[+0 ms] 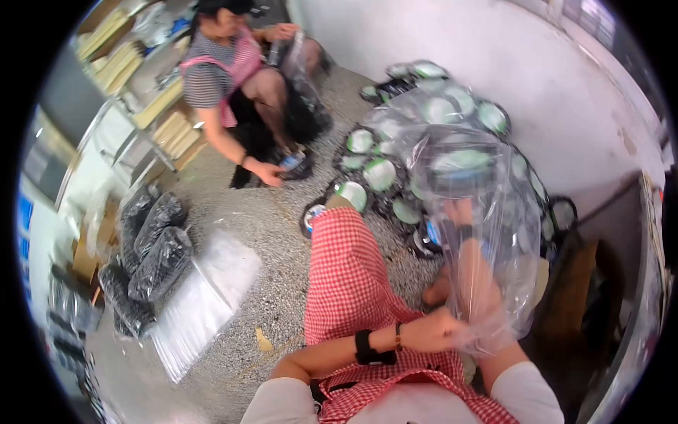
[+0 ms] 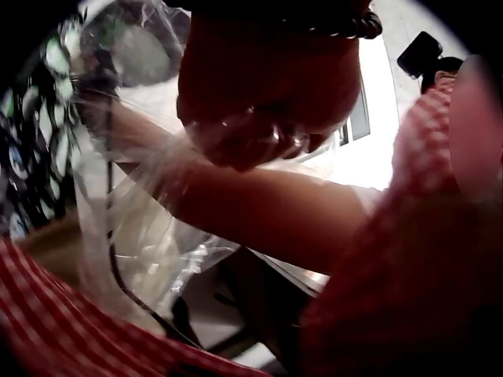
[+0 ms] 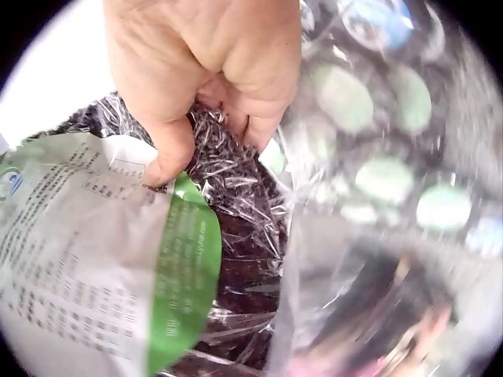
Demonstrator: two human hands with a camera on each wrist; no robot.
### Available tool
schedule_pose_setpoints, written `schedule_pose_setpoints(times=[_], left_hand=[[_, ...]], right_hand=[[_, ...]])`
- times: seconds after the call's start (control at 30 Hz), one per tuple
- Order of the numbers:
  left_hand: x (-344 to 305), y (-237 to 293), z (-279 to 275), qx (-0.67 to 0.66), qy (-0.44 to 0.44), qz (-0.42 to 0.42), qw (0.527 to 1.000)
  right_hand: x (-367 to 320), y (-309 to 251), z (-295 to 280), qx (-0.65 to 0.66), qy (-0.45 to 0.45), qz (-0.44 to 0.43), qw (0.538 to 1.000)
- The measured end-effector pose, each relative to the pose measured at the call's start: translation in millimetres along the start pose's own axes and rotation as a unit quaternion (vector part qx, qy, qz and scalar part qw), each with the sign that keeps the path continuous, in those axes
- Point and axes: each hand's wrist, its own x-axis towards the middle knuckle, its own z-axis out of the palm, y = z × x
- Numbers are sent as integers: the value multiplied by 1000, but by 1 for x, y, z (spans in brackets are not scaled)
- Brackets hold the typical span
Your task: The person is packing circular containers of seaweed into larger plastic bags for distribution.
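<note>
The pack [image 3: 185, 251] sits inside the clear bag [image 1: 521, 300], at its far end, above other packs [image 1: 380, 174] on the floor. It looks fairly light, its dark filling springy and its film slick, so the edge beside the label [image 3: 86, 251] is probably the surest hold; the right hand [image 3: 208, 59] pinches it there, thumb on the label, fingers curled behind. The left hand [image 1: 434, 330] grips the bag's gathered near end around the right forearm; that film seems limp, likely to cling and tear. The bag's long axis runs forward from the body; the pack looks roundish, label upward, with no clear long axis.
</note>
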Motion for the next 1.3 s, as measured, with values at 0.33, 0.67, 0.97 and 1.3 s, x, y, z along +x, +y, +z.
schedule_pose_setpoints(times=[0.33, 0.67, 0.97, 1.3], left_hand=[[-16, 77, -28, -259, -132, 254, 922], [-12, -236, -79, 366, 46, -444, 816], [-43, -263, -101, 300, 21, -521, 799], [-16, -78, -151, 438, 145, -350, 815]], right_hand=[[-50, 123, -160, -692, -370, -57, 618], [-149, 218, -111, -865, -302, 31, 399], [-51, 24, -22, -504, -146, 128, 841], [93, 142, -100, -194, 272, 114, 936]])
